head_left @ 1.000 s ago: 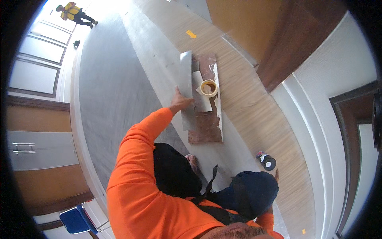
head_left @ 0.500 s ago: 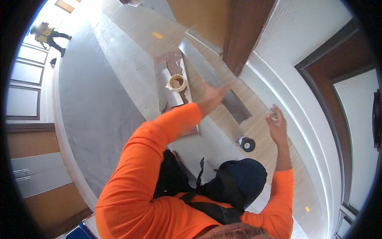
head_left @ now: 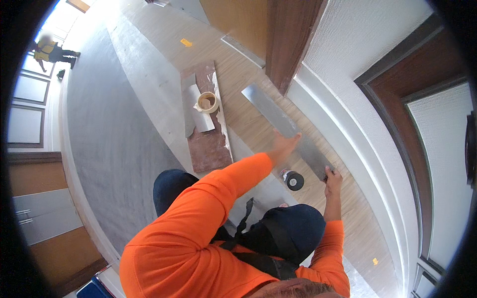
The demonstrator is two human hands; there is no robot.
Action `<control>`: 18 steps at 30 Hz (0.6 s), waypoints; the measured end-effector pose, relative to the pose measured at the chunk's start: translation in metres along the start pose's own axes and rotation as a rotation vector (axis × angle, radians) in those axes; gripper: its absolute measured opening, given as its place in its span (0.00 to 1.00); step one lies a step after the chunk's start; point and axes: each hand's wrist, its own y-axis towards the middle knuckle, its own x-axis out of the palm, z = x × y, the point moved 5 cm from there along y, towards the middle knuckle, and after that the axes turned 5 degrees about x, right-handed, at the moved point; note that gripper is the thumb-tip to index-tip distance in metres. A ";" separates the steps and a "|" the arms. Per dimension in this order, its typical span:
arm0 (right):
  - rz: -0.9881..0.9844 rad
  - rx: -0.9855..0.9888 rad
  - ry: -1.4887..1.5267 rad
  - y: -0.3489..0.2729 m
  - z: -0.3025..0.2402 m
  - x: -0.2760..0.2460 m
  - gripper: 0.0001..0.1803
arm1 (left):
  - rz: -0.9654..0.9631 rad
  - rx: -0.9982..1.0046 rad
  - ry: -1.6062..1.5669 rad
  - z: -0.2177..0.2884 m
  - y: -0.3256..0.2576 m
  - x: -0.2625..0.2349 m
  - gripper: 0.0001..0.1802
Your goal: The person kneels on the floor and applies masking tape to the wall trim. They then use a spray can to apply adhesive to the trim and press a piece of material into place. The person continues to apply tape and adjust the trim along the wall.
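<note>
A long flat grey metal strip (head_left: 268, 110) lies slantwise over the wood-look floor, close to the white skirting. My left hand (head_left: 284, 145), at the end of an orange sleeve, grips the strip near its middle. My right hand (head_left: 332, 178) holds its near end. A black roll of tape (head_left: 294, 181) sits on the floor just below the strip, between my two hands. My dark-trousered knees are under my arms.
A brown board (head_left: 211, 146) lies to the left with a beige tape roll (head_left: 207, 102) and a grey sheet (head_left: 198, 116) on it. Grey floor covering (head_left: 114, 129) runs further left. A dark wooden door frame (head_left: 288, 39) stands ahead. Another person (head_left: 52, 52) is far off.
The metal strip has gone from the brown board to the right, toward the wall. My left hand moved with it, and my right hand has now taken hold of its near end.
</note>
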 end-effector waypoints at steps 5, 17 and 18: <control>0.147 0.135 0.180 0.010 0.037 -0.028 0.19 | -0.143 0.153 0.255 -0.006 0.026 -0.039 0.64; 0.449 0.051 0.169 0.066 0.062 -0.026 0.27 | -0.443 0.239 0.122 -0.011 0.074 -0.031 0.56; 0.496 0.054 0.195 0.063 0.061 -0.025 0.27 | -0.441 0.241 0.152 -0.007 0.071 -0.033 0.57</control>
